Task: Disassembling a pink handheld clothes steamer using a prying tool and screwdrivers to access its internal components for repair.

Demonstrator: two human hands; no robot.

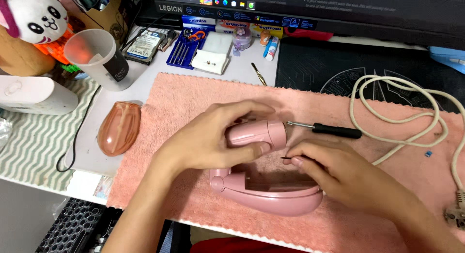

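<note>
Head view looks down on a white desk [145,86] with a pink towel [193,98] spread over its middle. The left hand [208,139] is closed around a pink cylindrical casing [259,133], with the thumb under it and the fingers over the top. The right hand [334,173] pinches a thin dark pin [286,158] between thumb and forefinger, just beside the open end of the casing. Below both hands, near the front edge of the desk, lies a curved pink shell [271,197]; the right hand covers part of it. A black screwdriver [329,130] lies on the towel just behind the right hand, its tip close to the casing. A white cable [407,132] loops toward the right edge. At the left edge of the towel lies a translucent pink cover [118,127]. Near the back edge stand a clear cup [97,57], a blue tool set [183,49] and a white cloth [213,57].
</note>
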